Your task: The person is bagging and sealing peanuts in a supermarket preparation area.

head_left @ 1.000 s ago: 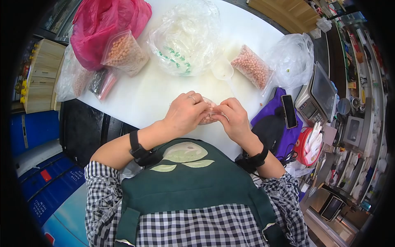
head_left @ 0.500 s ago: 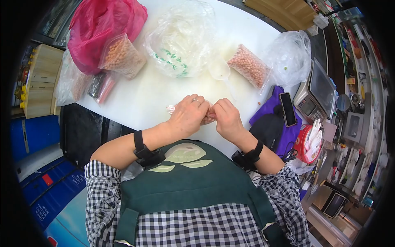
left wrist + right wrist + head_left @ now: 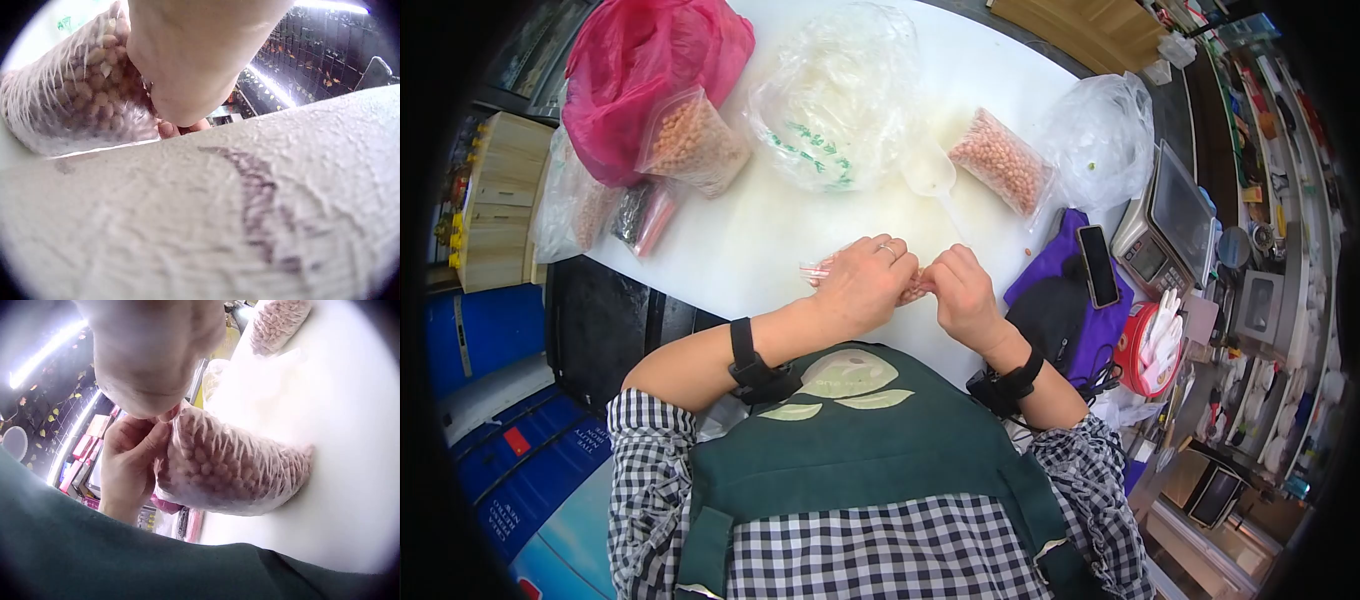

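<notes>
A clear plastic bag of peanuts [image 3: 228, 469] stands on the white table, its lower end bulging with pinkish nuts. My left hand [image 3: 862, 288] grips the top of this bag, with thumb and fingers bent on the plastic in the right wrist view. Close beside it, my right hand [image 3: 966, 297] pinches the bag's upper edge. From above, the hands cover most of the bag. A red-striped bit of plastic [image 3: 812, 271] sticks out left of my left hand. In the left wrist view the peanut bag [image 3: 84, 94] shows beyond the right hand.
Beyond the hands lie a clear scoop [image 3: 930, 172], another peanut bag [image 3: 1002, 160] and a crumpled clear bag [image 3: 830, 100]. A pink bag [image 3: 645, 80] and a bag of tan nuts [image 3: 695, 140] are at left. A phone [image 3: 1098, 265] and a scale [image 3: 1165, 235] stand right.
Both hands have shifted along the bag's top edge, the left hand lower and over more of it. The red-striped plastic has come into sight left of the left hand.
</notes>
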A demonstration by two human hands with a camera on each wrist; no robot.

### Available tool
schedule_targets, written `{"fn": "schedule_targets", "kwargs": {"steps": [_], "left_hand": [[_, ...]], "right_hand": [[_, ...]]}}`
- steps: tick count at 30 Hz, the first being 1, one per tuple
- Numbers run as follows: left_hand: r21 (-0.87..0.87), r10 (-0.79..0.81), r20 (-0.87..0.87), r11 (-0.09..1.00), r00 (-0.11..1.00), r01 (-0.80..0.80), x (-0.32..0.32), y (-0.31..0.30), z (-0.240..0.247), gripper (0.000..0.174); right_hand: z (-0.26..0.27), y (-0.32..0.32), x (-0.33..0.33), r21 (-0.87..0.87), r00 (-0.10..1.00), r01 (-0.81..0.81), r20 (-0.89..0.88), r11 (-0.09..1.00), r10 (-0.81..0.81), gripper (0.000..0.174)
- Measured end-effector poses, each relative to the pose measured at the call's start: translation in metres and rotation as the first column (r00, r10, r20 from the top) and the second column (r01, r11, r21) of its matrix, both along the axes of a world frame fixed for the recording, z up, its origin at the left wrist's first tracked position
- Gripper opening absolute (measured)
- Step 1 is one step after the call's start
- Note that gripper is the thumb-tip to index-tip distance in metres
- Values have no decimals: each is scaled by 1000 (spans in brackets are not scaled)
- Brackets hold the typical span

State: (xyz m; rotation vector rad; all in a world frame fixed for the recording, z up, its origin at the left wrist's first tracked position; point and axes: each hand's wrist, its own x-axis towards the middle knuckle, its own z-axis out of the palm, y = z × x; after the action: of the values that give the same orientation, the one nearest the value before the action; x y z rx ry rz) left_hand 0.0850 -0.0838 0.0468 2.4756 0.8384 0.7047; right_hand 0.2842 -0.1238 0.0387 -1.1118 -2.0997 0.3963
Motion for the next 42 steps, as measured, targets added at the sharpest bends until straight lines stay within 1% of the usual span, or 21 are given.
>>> {"fn": "schedule_targets", "kwargs": {"steps": [4, 6, 7, 9, 10, 12, 13, 15, 19, 21, 22, 24, 25, 27, 28, 30, 34, 36, 37, 39, 42], "left_hand": [[54, 21, -70, 998, 997, -18, 3, -2, 1, 21], [59, 20, -64, 998, 998, -16, 3, 0, 3, 23], [59, 20, -63, 998, 998, -16, 2, -1, 5, 23], [-26, 8, -122, 1000, 993, -11, 1, -3, 8, 23], [-29, 3, -121, 1000, 993, -6, 1, -3, 8, 23], [-16, 22, -111, 1000, 994, -24, 2, -2, 6, 23], [-15, 17, -113, 1000, 993, -19, 2, -1, 7, 23], [-62, 1, -28, 998, 1000, -2, 1, 1, 9, 19], [-92, -13, 10, 996, 1000, 14, 5, 0, 11, 18], [11, -9, -41, 1000, 999, 10, 9, 0, 3, 19], [10, -7, -41, 1000, 999, 7, 11, -1, 2, 19], [87, 7, -31, 996, 1000, -4, 14, -3, 0, 21], [90, 13, -33, 996, 999, -10, 14, -2, -1, 21], [97, 20, -9, 995, 1000, -19, 13, -2, -2, 23], [97, 25, -13, 995, 1000, -24, 11, -2, -1, 23], [73, 20, -16, 997, 1000, -18, 8, -2, 2, 23], [84, 16, -40, 996, 999, -13, -10, 2, 9, 21], [141, 6, -134, 990, 991, 13, -21, 3, 9, 19], [139, 9, -133, 990, 991, 10, -22, 2, 10, 19], [211, 13, -269, 976, 963, 46, -27, 3, 12, 18], [217, 35, -272, 976, 962, 25, -40, 2, 14, 15]], "right_hand": [[-3, 1, 4, -3, 1000, -5, -13, 1000, 5, 14], [1, 1, 9, -133, 988, -33, -153, 991, 12, 16], [3, 0, 13, -133, 988, -33, -153, 991, 12, 16], [6, -5, 20, -375, 953, 5, -280, 927, -119, 18], [8, -6, 20, -378, 952, 10, -279, 926, -125, 18], [9, -7, 18, -309, 959, -7, -272, 951, -82, 16], [6, -7, 16, -308, 958, -3, -274, 951, -86, 16], [0, -8, 12, -203, 980, 21, -188, 979, -60, 15], [-3, -9, 6, -140, 984, 62, -158, 988, -84, 16], [-2, -9, 5, -47, 991, 88, -102, 995, -92, 16], [-1, -9, 6, -48, 991, 85, -102, 995, -90, 16], [3, -7, 8, -117, 989, 60, -125, 991, -74, 16], [8, -5, 4, -114, 990, 53, -127, 992, -68, 16], [21, -3, -3, -107, 971, 36, -231, 994, -60, 16], [16, -2, -3, -107, 970, 31, -235, 994, -55, 16], [4, -1, 1, -191, 982, -19, -189, 981, -18, 16], [3, -2, -2, -144, 991, -3, -132, 990, -16, 17], [-3, -3, -3, -110, 985, 0, -172, 994, -19, 17], [-3, -4, -4, -113, 985, -3, -171, 994, -16, 17], [-2, -5, -7, -88, 991, -3, -133, 996, -8, 18], [-4, -6, -2, -87, 992, -1, -124, 996, -10, 19]]}}
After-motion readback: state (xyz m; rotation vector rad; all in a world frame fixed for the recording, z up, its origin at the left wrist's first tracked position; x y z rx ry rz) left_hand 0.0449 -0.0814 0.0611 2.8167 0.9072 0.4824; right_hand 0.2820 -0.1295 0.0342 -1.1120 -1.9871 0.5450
